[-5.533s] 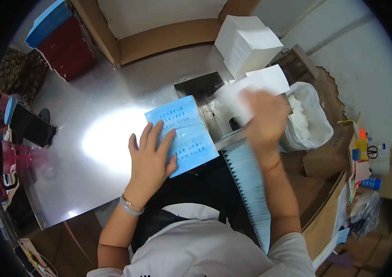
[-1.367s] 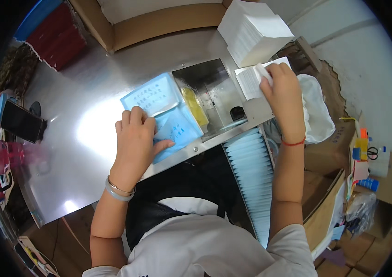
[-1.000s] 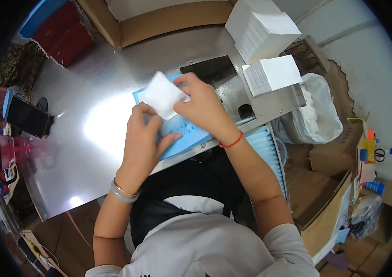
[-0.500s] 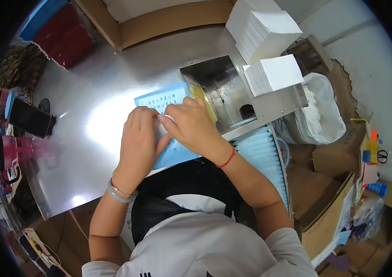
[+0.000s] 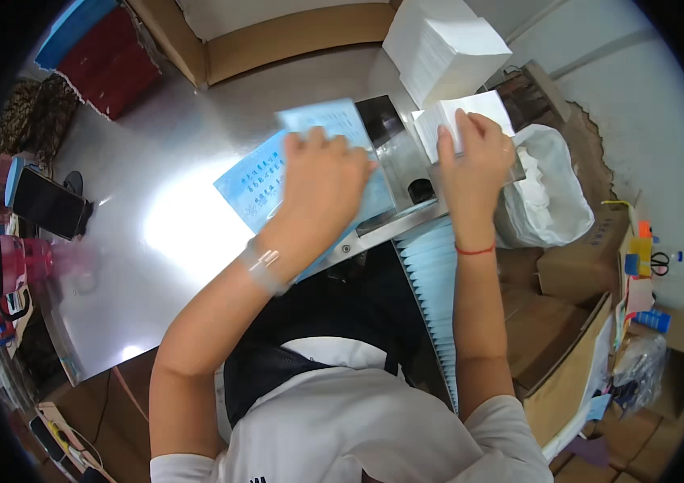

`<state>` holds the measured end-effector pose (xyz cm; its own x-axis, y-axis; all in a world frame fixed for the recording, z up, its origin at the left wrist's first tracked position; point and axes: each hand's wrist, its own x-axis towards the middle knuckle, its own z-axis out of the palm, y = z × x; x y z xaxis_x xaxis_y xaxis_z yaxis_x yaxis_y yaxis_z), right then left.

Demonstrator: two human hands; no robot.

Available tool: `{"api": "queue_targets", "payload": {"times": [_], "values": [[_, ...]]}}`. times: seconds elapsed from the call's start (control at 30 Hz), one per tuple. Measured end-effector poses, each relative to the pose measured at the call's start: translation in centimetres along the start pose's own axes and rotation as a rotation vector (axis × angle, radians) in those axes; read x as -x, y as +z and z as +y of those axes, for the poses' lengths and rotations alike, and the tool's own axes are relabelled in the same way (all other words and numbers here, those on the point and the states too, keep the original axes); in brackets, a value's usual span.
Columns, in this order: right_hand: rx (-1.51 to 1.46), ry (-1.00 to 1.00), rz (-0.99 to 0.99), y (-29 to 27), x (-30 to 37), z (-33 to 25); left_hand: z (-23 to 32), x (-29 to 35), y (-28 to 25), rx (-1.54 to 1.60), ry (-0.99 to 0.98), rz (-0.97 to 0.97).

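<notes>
Both hands at work on the counter (image 5: 117, 306). Our left hand (image 5: 322, 181) lies over the printed blue packets (image 5: 253, 181), its fingers curled down toward the upper one; motion blurs them, so we cannot tell whether they pinch it or only press. The packets lie askew, one seeming to overlap the other, with their lower side near the counter's front edge. Our right hand (image 5: 475, 153) reaches to the short napkin stack (image 5: 491, 105), thumb apart from the bent fingers at its near side; whether a napkin is caught between them, we cannot tell.

For good handling, we judge, the right thumb should separate a single napkin at the edge, with light pressure so that the stack does not fan or slide. The left fingers should bear flat on the packet, since thin material probably creases under a hard pinch. We do well to square the packets together and clear of the front edge. The tall napkin stack (image 5: 438, 52) stands just behind, so the right wrist is best carried low and toward us.
</notes>
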<state>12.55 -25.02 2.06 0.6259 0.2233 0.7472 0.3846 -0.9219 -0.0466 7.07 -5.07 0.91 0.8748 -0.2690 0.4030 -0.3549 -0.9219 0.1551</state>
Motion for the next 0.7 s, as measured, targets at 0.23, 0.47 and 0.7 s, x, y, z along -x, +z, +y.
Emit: {"api": "queue_targets", "payload": {"times": [0.23,0.47,0.7], "values": [[-0.157,0.087,-0.134,-0.7,-0.6,1.1,1.2,1.7,-0.3,0.067,-0.083,-0.041],[-0.365,0.086,-0.237,-2.5,-1.9,2.7,-1.6,10.3,-2.8,0.144,-0.253,-0.078],[-0.3,-0.12,-0.156,-2.0,-1.5,4.1,-1.5,10.2,-3.1,0.35,-0.182,-0.097]]}}
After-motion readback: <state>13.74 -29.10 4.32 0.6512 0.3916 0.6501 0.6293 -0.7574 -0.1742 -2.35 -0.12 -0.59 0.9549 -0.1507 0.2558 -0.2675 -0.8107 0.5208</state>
